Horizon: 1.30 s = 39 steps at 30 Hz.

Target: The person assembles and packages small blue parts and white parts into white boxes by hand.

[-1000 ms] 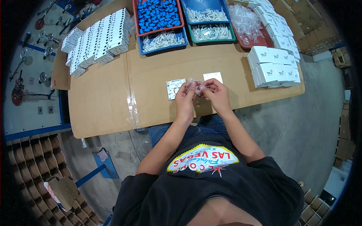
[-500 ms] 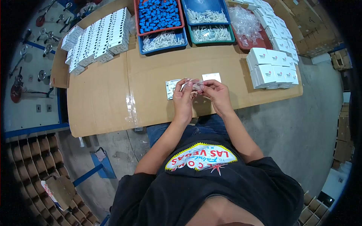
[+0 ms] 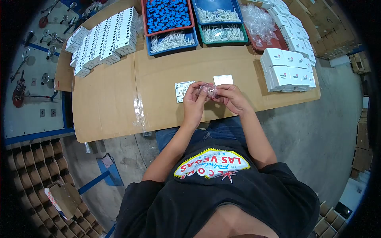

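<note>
Between both hands, over the front of the cardboard-covered table, is a small clear plastic bag (image 3: 208, 89). My left hand (image 3: 194, 101) grips its left side with thumb and fingers closed. My right hand (image 3: 233, 98) pinches the bag's right side. What lies inside the bag is too small to make out. Just behind my left fingers lies a white plate with dark marks and cut-outs (image 3: 181, 90), partly covered by the hand. A plain white square piece (image 3: 223, 79) lies flat behind my right hand.
Stacked white pieces (image 3: 105, 41) stand at the back left. Trays of blue parts (image 3: 166, 16) and white plugs (image 3: 172, 43) line the back. Clear bags (image 3: 258, 24) fill a red tray. Stacked white boxes (image 3: 286, 71) stand on the right, near the table's edge.
The bag is now bunched closer between my fingers, and my right hand has turned slightly, its wrist shifting right. The pieces on the table stay where they were.
</note>
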{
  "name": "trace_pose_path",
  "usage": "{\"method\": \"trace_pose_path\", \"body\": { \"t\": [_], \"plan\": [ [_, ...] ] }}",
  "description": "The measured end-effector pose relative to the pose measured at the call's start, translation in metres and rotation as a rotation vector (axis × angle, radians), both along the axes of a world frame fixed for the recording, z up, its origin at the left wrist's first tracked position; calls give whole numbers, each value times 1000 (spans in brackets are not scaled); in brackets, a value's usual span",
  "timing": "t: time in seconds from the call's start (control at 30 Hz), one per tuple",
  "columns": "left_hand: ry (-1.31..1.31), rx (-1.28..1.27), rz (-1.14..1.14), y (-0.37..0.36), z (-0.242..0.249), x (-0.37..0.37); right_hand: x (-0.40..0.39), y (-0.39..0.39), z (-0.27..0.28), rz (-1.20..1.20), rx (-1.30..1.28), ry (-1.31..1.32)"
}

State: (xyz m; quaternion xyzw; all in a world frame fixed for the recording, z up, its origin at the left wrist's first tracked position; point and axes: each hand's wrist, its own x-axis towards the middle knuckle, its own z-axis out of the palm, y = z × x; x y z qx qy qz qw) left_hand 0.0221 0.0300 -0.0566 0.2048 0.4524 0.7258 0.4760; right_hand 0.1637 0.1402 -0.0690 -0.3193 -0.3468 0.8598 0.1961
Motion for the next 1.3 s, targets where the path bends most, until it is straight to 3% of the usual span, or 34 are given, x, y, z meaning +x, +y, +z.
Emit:
{"method": "trace_pose_path", "body": {
  "t": [0.07,0.3,0.4,0.47,0.5,0.57,0.67,0.87,1.1,1.17,1.23,1.3],
  "plan": [
    [116,18,-33,1,-3,-1,1,2,-3,-6,-66,3],
    [82,-71,55,2,-18,-14,0,-1,0,14,-21,-53],
    [50,-152,-15,-1,-17,-24,-5,-5,13,-14,164,-180],
    [829,-176,76,-5,7,-28,-6,-6,15,-57,436,-259],
    [829,-178,73,-5,12,-34,-7,-6,16,-59,433,-259],
    [1299,6,-96,-5,18,-42,-10,-10,18,-83,1079,-328],
    [1316,7,-123,-5,9,-38,-17,-19,41,14,1024,-509],
    [1289,35,-71,-7,10,-38,-21,-24,52,9,1132,-538],
    [1031,113,91,-8,11,-34,-21,-16,51,-201,1008,-211],
    [989,128,94,-11,19,-31,-19,-10,46,-100,595,-264],
    [950,145,104,-11,24,-29,-18,-8,31,-45,501,-271],
    [929,193,92,-11,25,-29,-17,-9,19,101,41,-82]
  ]
}}
